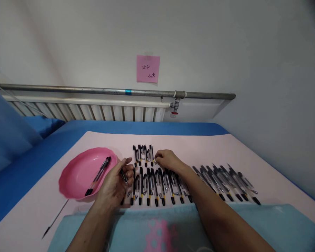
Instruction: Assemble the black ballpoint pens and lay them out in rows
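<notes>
My left hand [118,180] is beside the pink bowl, palm partly turned up, its fingers curled around a short black-and-clear pen part [124,176]. My right hand [169,160] reaches across to the right end of the back row of pen parts [143,155]. Its fingers are bent together against the cloth, and whatever they pinch is hidden. In front of both hands lies a longer row of pen parts [148,187], with black caps, refills, clear barrels and small silver tips. My right forearm covers some of this row.
The pink bowl [76,164] on the left holds a few pens [98,176]. More disassembled pens [225,182] lie in a group at right. A lone refill [55,218] rests at front left. A turquoise cloth [136,224] lies along the near edge; a radiator [94,110] stands behind.
</notes>
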`<action>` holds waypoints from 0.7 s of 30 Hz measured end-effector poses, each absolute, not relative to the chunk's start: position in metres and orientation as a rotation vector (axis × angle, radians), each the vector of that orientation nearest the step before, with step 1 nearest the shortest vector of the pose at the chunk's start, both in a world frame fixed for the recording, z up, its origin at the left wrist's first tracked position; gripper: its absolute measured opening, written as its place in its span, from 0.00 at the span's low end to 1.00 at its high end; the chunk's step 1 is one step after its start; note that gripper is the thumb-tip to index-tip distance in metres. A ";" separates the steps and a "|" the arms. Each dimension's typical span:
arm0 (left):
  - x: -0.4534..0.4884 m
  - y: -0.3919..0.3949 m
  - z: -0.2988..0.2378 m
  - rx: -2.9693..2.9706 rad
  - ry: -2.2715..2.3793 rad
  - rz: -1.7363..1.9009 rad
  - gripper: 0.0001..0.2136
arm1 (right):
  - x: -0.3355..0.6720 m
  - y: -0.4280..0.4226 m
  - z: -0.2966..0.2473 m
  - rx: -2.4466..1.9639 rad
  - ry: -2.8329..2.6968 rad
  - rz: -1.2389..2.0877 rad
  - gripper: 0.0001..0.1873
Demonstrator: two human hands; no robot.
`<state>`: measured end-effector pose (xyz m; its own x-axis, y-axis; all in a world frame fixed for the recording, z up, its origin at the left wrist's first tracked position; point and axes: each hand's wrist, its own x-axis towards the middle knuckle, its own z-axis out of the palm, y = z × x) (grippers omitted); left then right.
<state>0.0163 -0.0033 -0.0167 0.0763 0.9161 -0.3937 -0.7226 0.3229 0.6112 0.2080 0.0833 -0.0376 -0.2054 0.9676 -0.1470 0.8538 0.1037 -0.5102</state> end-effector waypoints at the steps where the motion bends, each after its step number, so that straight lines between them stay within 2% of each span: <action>1: 0.016 -0.004 -0.017 0.287 0.826 1.257 0.08 | 0.209 0.084 -0.036 -1.819 -2.154 0.722 0.12; 21: 0.019 -0.006 -0.016 0.331 0.867 1.274 0.07 | 0.211 0.086 -0.044 -1.881 -2.149 0.616 0.15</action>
